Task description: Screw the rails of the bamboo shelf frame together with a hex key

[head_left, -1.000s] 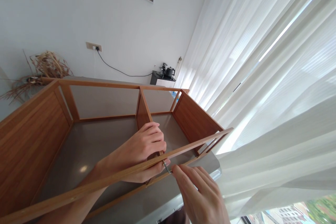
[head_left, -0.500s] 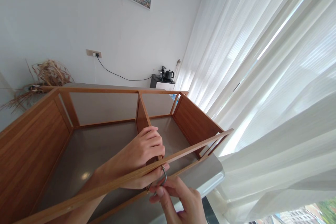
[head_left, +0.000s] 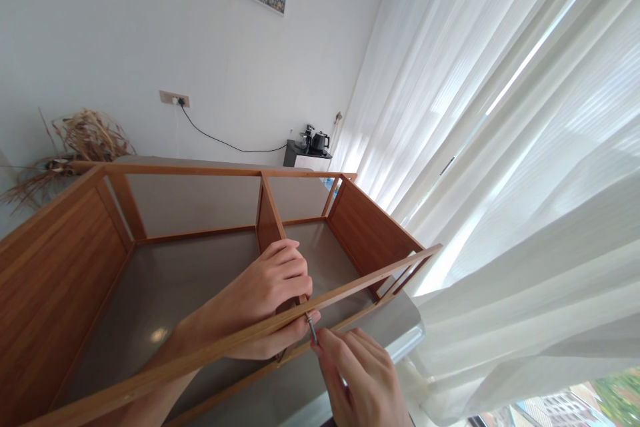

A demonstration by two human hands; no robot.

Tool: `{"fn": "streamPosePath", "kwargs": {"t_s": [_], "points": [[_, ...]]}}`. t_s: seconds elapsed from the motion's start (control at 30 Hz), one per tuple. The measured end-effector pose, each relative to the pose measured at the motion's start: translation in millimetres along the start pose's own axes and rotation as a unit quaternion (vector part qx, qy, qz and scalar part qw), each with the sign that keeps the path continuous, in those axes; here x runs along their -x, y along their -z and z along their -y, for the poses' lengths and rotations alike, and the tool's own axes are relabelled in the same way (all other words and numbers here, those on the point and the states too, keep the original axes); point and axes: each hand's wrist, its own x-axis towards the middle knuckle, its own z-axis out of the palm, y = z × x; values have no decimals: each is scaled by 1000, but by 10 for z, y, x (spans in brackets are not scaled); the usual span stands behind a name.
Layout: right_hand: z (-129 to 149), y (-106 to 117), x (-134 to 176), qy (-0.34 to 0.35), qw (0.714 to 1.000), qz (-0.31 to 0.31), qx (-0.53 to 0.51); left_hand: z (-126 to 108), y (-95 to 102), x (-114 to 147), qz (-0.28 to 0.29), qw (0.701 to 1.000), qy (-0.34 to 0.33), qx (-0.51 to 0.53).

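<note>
A brown wooden frame [head_left: 220, 349] with panelled ends lies across the grey surface. My left hand [head_left: 275, 287] reaches under its front rail and is closed around the near end of the middle divider [head_left: 270, 210]. Just below the rail, a bent metal hex key [head_left: 312, 329] meets a screw head at the joint between rail and divider. My right hand [head_left: 357, 370] pinches the key's other end, its fingers curled and hiding part of it. The left fingertips lie close beside the key's tip.
Beneath the frame is a grey tabletop [head_left: 200, 280] with a rounded corner. White curtains [head_left: 480, 180] hang on the right. Against the back wall stand a black kettle [head_left: 320, 141] on a small cabinet, a wall socket [head_left: 174, 99] and dried stalks [head_left: 93, 137].
My right hand has swung the hex key around and shifted right and slightly down, with its fingers now more curled. My left hand keeps its grip on the divider.
</note>
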Motion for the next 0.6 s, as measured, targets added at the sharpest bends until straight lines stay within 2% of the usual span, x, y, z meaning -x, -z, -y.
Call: {"fn": "streamPosePath", "kwargs": {"t_s": [0.13,0.4,0.5,0.6], "points": [[-21,-5,-16,9,1000,4,20,-4,0,2,-1,1000,0,2],[-19,132,-31,27,996,40,72,11,-1,-14,1,1000,-1,0],[-8,70,12,-26,999,40,11,5,-4,-8,-6,1000,0,-1],[48,-50,64,-127,985,48,-107,8,-16,4,-10,1000,2,-2]]}}
